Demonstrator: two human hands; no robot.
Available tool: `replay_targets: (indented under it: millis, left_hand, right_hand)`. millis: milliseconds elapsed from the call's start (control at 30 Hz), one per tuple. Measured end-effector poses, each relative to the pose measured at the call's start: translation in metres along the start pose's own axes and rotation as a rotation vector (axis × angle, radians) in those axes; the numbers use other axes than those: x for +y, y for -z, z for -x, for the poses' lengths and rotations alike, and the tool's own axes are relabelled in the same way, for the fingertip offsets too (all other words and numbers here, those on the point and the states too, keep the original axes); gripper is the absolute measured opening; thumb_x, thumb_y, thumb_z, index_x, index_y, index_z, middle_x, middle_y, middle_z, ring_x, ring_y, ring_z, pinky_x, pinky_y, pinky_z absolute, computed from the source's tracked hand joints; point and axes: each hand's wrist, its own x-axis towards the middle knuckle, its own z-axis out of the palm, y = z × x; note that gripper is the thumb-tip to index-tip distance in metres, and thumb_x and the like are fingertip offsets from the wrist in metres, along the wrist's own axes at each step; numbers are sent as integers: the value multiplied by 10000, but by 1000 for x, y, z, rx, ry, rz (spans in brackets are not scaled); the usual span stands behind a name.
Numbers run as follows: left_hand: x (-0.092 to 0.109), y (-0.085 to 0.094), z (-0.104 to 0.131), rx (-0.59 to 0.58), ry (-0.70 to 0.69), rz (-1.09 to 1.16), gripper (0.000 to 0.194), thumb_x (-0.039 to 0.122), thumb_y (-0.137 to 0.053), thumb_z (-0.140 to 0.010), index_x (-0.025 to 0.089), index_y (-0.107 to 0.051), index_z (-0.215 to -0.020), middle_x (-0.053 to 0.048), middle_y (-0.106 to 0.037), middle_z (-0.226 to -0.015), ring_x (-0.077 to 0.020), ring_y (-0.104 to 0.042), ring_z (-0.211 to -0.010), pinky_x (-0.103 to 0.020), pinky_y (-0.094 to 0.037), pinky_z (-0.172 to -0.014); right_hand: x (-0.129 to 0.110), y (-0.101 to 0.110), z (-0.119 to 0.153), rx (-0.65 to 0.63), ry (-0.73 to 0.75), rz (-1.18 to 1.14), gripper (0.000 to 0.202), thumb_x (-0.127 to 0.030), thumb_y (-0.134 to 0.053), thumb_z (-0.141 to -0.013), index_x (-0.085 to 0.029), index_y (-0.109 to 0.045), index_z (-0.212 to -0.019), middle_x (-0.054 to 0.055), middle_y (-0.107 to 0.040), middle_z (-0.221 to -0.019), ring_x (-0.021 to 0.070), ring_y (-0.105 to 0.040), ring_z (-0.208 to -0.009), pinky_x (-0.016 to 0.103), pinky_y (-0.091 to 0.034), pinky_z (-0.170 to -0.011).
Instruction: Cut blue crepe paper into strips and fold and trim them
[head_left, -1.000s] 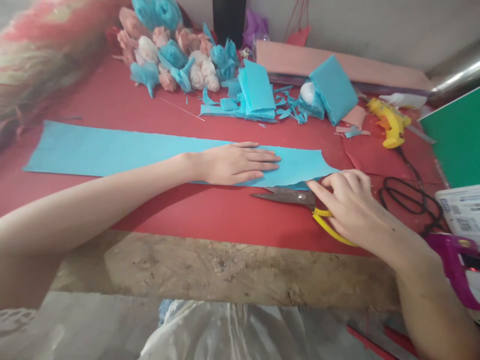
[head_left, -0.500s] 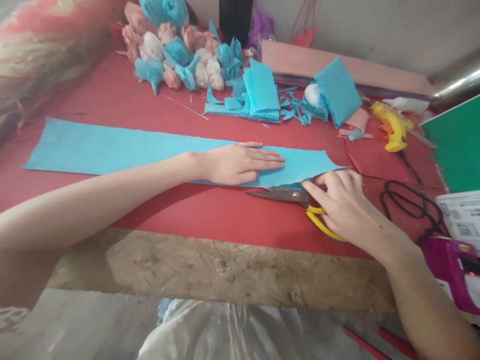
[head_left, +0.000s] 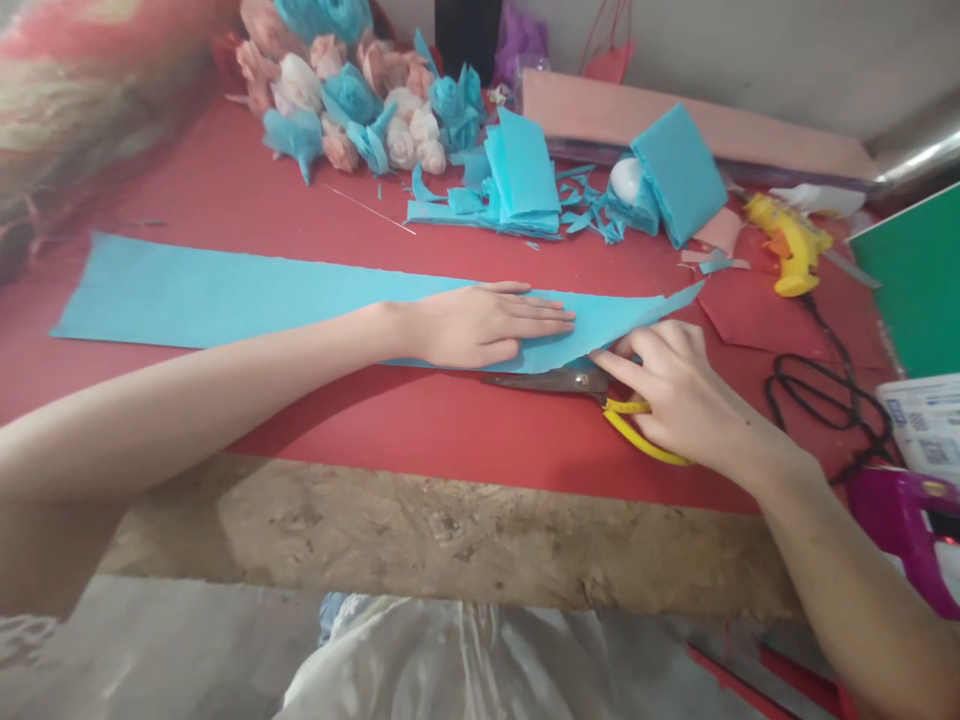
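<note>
Right corner of the blue strip (head_left: 247,290) now points up and away

Head view, my only feed: over the last second the right end of the strip has changed shape. The corner that ran out level beside my right hand (head_left: 664,385) now looks lifted, its tip aimed at the far side, and the near edge slants up to meet it. The right hand has slid a little to the left along that edge, and the scissors (head_left: 581,380) have gone with it.

That hand is partly curled, the yellow handles of the scissors in its grasp and its fingertips at the paper's near edge; whether they also pinch the paper, I can't tell. Nor can I make out how far apart the blades stand.

My left hand (head_left: 472,325) has stayed put: flat, fingers straight, grasping nothing, resting on the strip. The strip lies lengthwise on the red tabletop (head_left: 375,420), running well out to the left of that hand. I take this to mean the long part is steady while the work sits at the loose right end, which looks easy to crease.
</note>
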Motion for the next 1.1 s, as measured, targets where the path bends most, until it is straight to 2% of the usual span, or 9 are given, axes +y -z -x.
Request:
replay_targets:
  millis: [167, 233, 433, 600, 733, 800, 967, 1100]
  left_hand:
    - [2, 0, -2, -11, 30, -1, 554, 297, -249, -917, 121, -308, -1439, -49, -268, -1531, -121, -181, -1426, -301, -56, -1163]
    - [3, 0, -2, -15, 34, -5, 555, 293, -247, -914, 128, -306, -1440, -48, -265, -1533, -121, -180, -1426, -304, -55, -1164]
    - [2, -1, -2, -2, 16, 2, 547, 265, -277, -906, 134, -315, -1436, -58, -272, -1529, -147, -201, -1423, -344, -84, -1169]
    - [-1, 5, 2, 145, -72, 102, 507, 230, -290, -910, 91, -407, -1384, -124, -336, -1496, -186, -257, -1407, -365, -209, -1150]
    - [0, 11, 11, 110, -91, 68, 438, 212, -355, -903, 140, -520, -1302, -115, -498, -1392, -189, -389, -1340, -359, -287, -1123]
    - [1, 11, 18, 91, -94, 49, 422, 199, -368, -900, 152, -542, -1281, -105, -533, -1360, -190, -416, -1322, -357, -299, -1117]
    - [4, 4, 31, 43, -61, -7, 427, 201, -353, -926, 159, -499, -1325, -102, -443, -1437, -193, -390, -1340, -366, -250, -1141]
    - [2, 1, 34, 23, -40, -18, 433, 210, -350, -936, 179, -466, -1352, -80, -393, -1471, -179, -351, -1363, -370, -209, -1158]
  right_hand:
    - [2, -3, 3, 126, 8, -50, 368, 8, -489, -686, -145, -687, -956, 97, -567, -772, 245, -428, -758, 363, -316, -656]
    - [1, -1, 5, 132, -6, -59, 362, 18, -475, -712, -167, -692, -936, 78, -567, -735, 236, -434, -747, 370, -322, -666]
    - [-4, 4, 7, -4, -60, -47, 416, -4, -438, -764, -239, -686, -999, 60, -603, -767, 248, -492, -786, 416, -334, -735]
    - [-3, 7, 10, -58, -52, -28, 430, 2, -455, -752, -242, -675, -1029, 67, -616, -799, 258, -500, -798, 423, -336, -744]
    - [9, 8, 19, -59, -32, -48, 425, 24, -464, -735, -242, -687, -979, 60, -613, -773, 253, -498, -773, 417, -351, -726]
    - [16, 7, 24, -37, -27, -47, 407, 29, -474, -735, -230, -694, -958, 58, -614, -753, 249, -494, -749, 415, -361, -715]
    - [26, 10, 32, 1, 52, -51, 304, -7, -493, -783, -150, -689, -967, 70, -630, -754, 233, -518, -736, 385, -419, -710]
    - [23, 20, 35, -23, 14, -57, 340, -20, -459, -809, -121, -657, -1067, 79, -661, -821, 221, -549, -741, 368, -454, -727]
